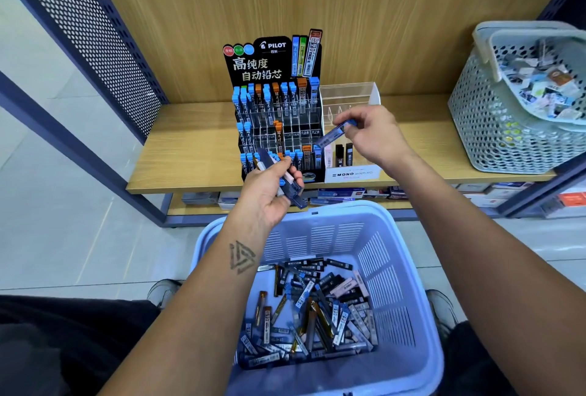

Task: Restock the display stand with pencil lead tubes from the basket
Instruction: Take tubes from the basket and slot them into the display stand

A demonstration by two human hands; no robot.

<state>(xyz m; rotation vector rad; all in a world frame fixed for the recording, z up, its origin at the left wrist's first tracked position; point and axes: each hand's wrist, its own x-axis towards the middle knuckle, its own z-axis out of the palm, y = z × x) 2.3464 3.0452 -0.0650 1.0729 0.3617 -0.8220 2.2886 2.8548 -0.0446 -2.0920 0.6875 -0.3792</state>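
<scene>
You are about partway done: the display stand [279, 129] on the wooden shelf [190, 148] has its top and bottom rows mostly full, but the middle row is nearly bare, and the purple basket [396, 268] on the pale tiled floor in front of the stand holds a big pile of lead tubes [310, 310]. Your left hand [269, 192], low at the stand's front, is closed around a small bunch of tubes. Your right hand [371, 132], just right of the stand, pinches one blue tube [336, 133] aimed at its slots.
</scene>
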